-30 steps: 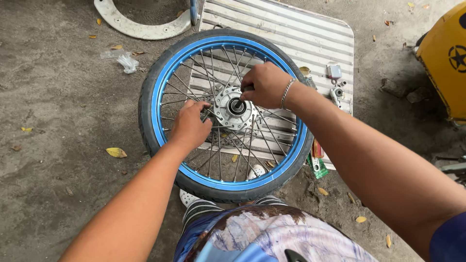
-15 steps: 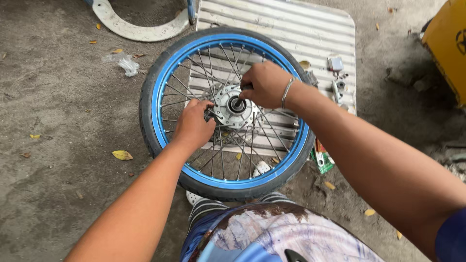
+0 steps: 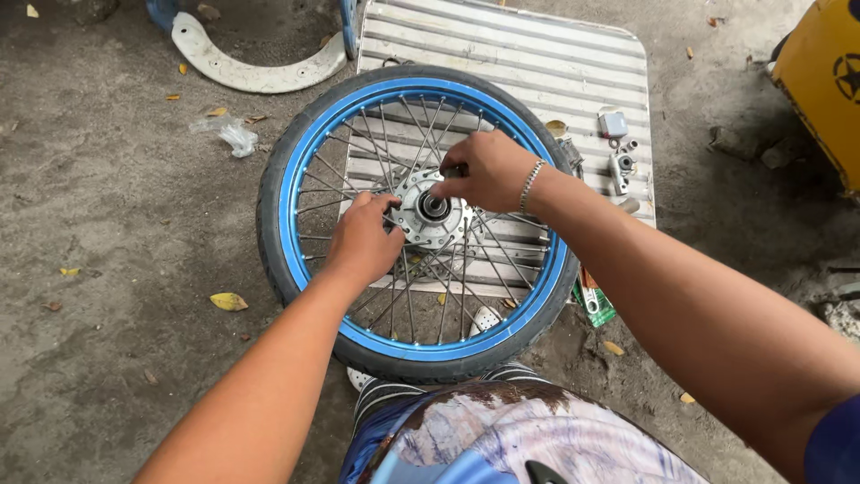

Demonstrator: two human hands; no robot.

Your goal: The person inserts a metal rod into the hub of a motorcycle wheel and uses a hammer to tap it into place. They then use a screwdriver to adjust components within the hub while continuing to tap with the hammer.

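A: Blue-rimmed spoked wheel (image 3: pixel 296 224) is lying flat on the ground, half over a ribbed metal sheet (image 3: pixel 537 54), right in front of your knees. How far are you sitting on it?

B: Judging by the layout, you are somewhere mid-job at the hub (image 3: pixel 428 218). Tyre (image 3: pixel 269 260) is sitting on the rim, spokes are all looking laced, wheel is off whatever it belongs to. Small metal parts (image 3: pixel 618 161) are lying loose on the sheet beside the rim, apart from the wheel, so some pieces are likely waiting to go back. What is left inside the hub I cannot tell.

A: Hands?

B: Your left hand (image 3: pixel 363 242) is reaching in among the spokes, fingers curled against the left edge of the hub, looking like it is steadying it. Your right hand (image 3: pixel 484 170) is coming in from the right, fingertips pinching something small and dark at the upper side of the hub; too small to tell what. Both hands are partly closed, neither is spread flat.

A: Wheel relative to the hands?

B: Hub is sitting between them, touching both; rim is circling well outside your wrists.

A: Anything else around?

B: White curved guard piece (image 3: pixel 251 67) is lying up left, green packet (image 3: pixel 593 303) just beside the tyre at the right, yellow box (image 3: pixel 824 81) far right.
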